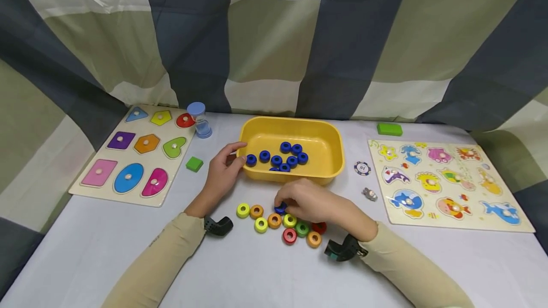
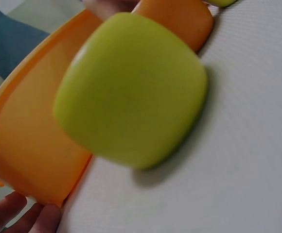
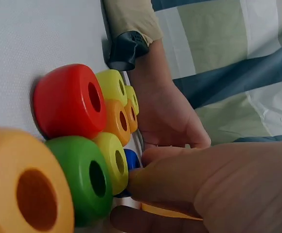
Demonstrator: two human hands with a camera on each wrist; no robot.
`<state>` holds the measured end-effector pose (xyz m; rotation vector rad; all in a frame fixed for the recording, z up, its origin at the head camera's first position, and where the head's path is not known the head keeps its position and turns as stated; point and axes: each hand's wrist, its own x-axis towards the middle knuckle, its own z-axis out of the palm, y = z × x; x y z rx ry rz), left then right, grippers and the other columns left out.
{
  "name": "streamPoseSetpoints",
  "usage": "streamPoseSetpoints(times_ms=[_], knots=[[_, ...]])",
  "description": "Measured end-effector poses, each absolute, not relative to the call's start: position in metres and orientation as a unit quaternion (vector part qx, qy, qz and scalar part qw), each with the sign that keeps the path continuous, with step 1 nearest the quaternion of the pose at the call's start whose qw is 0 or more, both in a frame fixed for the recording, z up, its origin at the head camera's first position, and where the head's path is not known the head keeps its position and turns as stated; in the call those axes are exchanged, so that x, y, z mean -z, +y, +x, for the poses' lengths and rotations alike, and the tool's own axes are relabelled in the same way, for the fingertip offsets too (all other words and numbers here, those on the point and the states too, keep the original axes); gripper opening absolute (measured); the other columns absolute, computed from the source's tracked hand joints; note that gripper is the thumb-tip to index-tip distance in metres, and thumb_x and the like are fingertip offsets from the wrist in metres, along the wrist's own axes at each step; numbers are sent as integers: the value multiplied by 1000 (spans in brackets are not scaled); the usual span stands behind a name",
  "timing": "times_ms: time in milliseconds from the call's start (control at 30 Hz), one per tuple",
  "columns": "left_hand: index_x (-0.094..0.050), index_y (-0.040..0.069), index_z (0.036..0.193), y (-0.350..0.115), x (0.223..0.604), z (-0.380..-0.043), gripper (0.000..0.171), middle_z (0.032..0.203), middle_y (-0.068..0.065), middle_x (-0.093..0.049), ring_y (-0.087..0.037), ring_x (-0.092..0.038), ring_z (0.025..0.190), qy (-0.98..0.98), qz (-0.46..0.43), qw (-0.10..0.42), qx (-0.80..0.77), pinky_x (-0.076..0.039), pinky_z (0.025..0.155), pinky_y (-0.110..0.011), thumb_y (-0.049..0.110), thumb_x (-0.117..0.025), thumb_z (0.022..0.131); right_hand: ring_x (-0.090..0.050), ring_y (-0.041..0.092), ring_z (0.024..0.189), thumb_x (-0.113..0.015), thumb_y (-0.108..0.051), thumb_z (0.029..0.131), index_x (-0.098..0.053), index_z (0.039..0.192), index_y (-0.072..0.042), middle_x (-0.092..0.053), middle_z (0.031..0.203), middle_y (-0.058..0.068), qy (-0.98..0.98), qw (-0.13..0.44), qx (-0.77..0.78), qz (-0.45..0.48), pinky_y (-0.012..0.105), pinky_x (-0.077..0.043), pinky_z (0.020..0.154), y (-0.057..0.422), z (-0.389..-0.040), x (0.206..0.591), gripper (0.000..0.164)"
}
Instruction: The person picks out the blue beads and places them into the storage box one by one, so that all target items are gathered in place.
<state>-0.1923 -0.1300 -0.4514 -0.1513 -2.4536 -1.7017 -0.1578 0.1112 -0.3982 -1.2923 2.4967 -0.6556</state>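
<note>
My left hand (image 1: 224,168) holds the left end of a yellow plastic tub (image 1: 329,172), its fingertips at the rim and corner. In the left wrist view, fingertips (image 2: 44,218) touch the tub's lower edge. Several blue rings (image 1: 276,160) lie inside the tub. In front of it, my right hand (image 1: 308,199) pinches a blue ring (image 1: 280,208) among loose rings on the table. Around that hand are a green ring (image 1: 302,229), red ring (image 1: 289,236), orange ring (image 1: 314,239) and yellow ring (image 1: 242,210), with more of these colours. The right fingers partly hide the blue ring.
A shape puzzle board (image 1: 141,165) lies at left, with a blue sand timer (image 1: 200,120) and a green block (image 1: 194,164) beside it. To the right are a sea-animal puzzle board (image 1: 449,182), another green block (image 1: 389,129), a poker chip (image 1: 362,168) and a small grey figurine (image 1: 369,194).
</note>
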Motion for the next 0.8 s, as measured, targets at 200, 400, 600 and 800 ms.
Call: streamPoseSetpoints(times_ms=[200, 400, 600, 800], knots=[[-59, 16, 129, -130, 450, -193, 35, 141, -2, -52, -24, -59, 112, -817, -52, 80, 569, -55, 91, -38, 19, -55, 94, -56, 6, 76, -71, -16, 86, -71, 103, -16, -69, 93, -6, 880, 80, 199, -423, 22, -51, 73, 109, -158, 402, 17], [-59, 17, 128, -130, 450, -194, 35, 140, -3, -53, -24, -59, 112, -818, -50, 80, 567, -55, 91, -37, 20, -55, 94, -55, 4, 74, -73, -21, 85, -69, 99, -17, -67, 88, -8, 893, 44, 193, -404, 21, -51, 71, 107, -159, 409, 15], [-58, 15, 129, -130, 450, -194, 35, 140, -4, -53, -25, -59, 114, -817, -56, 83, 567, -52, 95, -40, 18, -54, 94, -54, 3, 71, -74, -23, 85, -68, 97, -17, -67, 86, -9, 888, 34, 203, -412, 19, -49, 67, 105, -161, 414, 14], [-59, 16, 129, -130, 450, -192, 34, 139, -2, -53, -24, -60, 112, -814, -56, 77, 574, -54, 91, -39, 18, -55, 95, -58, 4, 74, -73, -15, 85, -69, 98, -14, -70, 91, -6, 860, 8, 258, -440, 18, -53, 68, 108, -157, 386, 13]])
